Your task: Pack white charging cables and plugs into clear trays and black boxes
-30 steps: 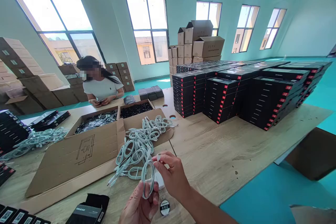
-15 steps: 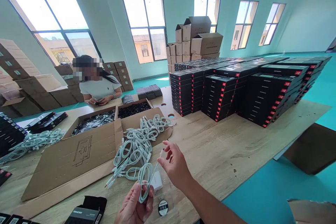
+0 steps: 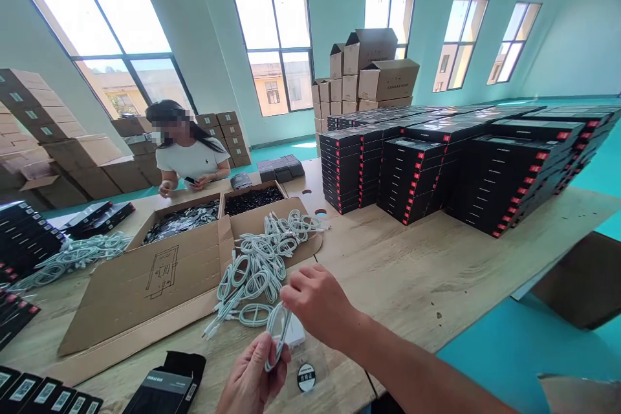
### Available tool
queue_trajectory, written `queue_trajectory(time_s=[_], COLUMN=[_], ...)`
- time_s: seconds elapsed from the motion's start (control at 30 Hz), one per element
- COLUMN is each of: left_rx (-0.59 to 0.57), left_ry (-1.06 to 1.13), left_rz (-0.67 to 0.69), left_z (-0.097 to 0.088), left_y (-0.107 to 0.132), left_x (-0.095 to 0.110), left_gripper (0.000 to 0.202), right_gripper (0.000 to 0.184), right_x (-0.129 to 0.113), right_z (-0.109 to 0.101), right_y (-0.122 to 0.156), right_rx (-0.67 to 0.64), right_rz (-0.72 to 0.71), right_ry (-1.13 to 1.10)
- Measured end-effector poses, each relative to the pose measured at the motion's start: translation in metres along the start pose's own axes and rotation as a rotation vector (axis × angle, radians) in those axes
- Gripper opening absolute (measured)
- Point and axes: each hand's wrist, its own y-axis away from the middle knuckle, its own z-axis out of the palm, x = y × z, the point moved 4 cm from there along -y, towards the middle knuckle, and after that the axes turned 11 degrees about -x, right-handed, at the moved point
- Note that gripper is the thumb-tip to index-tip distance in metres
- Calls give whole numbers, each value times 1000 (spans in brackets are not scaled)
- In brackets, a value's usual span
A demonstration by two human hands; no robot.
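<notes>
The left hand [image 3: 255, 369] has its grip closed on the lower part of a white cable [image 3: 277, 336], which is looped into a narrow coil and held between thumb and fingers. The right hand [image 3: 317, 307] has its grip closed at the upper end of the same coil, fingers curled, with its back to the camera; which part the fingertips pinch is hidden. The cable is thus between the two hands, above the near part of the wooden counter [image 3: 388, 272]. Just behind it, partly covered, lies a white block [image 3: 295, 335], and nearer the camera a round black-and-white label [image 3: 306, 377] lies by a clear bag [image 3: 320, 362]; whether the label is inside the bag I cannot tell. Beyond the hands spreads a pile of cables [image 3: 257, 272], partly on a cardboard flap [image 3: 121, 310]. An open carton [image 3: 220, 207] there has silvery packets [image 3: 184, 223] in its left part and small black pieces [image 3: 255, 199] in its right. At the near left lies a black box [image 3: 165, 387], its flap raised. Tall stacks of black boxes [image 3: 407, 181] stand on the right of the counter. Across it sits a co-worker [image 3: 191, 158], with a small dark thing in one hand.
</notes>
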Motion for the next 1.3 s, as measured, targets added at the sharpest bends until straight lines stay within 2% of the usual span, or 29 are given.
queue_trajectory(time_s=[0.1, 0.17, 0.3, 0.4, 0.47, 0.53, 0.57, 0.7, 0.77, 0.83, 0.9, 0.97, 1.0, 1.07, 1.13, 1.2, 1.3], left_rx=[-2, 6, -5, -63, -84, -104, -117, -151, -165, -194, -229, -247, -245, -228, -220, -202, -124], left_ry=[40, 93, 180, 188, 191, 188, 186, 233, 281, 306, 294, 243, 204, 80, -131, -396, -780], left_rz=[-43, -31, -23, -17, -24, -29, -24, 1, -6, -8, -3, -4, 0, 3, -12, -34, -9], left_z=[0, 3, 12, 21, 23, 23, 22, 13, 10, 12, 21, 31, 36, 40, 36, 24, 1], left_y=[0, 3, 9, 12, 12, 12, 11, 4, 2, 1, 3, 5, 5, 5, 3, -1, -5], left_x=[0, 3, 7, 9, 10, 9, 8, 2, -2, -4, -2, 0, 2, 5, 6, 6, 8], left_gripper=[55, 50, 42, 43, 43, 41, 40, 38, 37, 35, 33, 34, 37, 47, 61, 68, 62], right_gripper=[12, 8, 10, 12, 15, 19, 21, 12, 45, 70, 69, 59, 56, 55, 61, 65, 69], right_x=[-8, -9, -7, -9, -12, -15, -15, -9, -4, -2, -9, -19, -22, -24, -20, -10, 13], right_z=[-4, -4, 13, 33, 44, 48, 48, 33, 29, 35, 47, 56, 59, 61, 59, 56, 55], right_y=[0, 2, 8, 10, 9, 8, 8, 11, 14, 15, 10, 4, 1, -3, -7, -8, -2], right_rx=[-19, -53, -99, -109, -140, -149, -128, 98, 233, 271, 150, 22, 9, 72, 158, 252, 367], right_rz=[-18, 78, 369, 468, 490, 494, 497, 549, 596, 608, 545, 478, 481, 511, 519, 525, 623], right_ry=[-68, -253, -900, -1380, -1603, -1684, -1654, -1200, -1103, -1311, -1719, -2057, -2155, -2238, -2261, -2252, -2194])
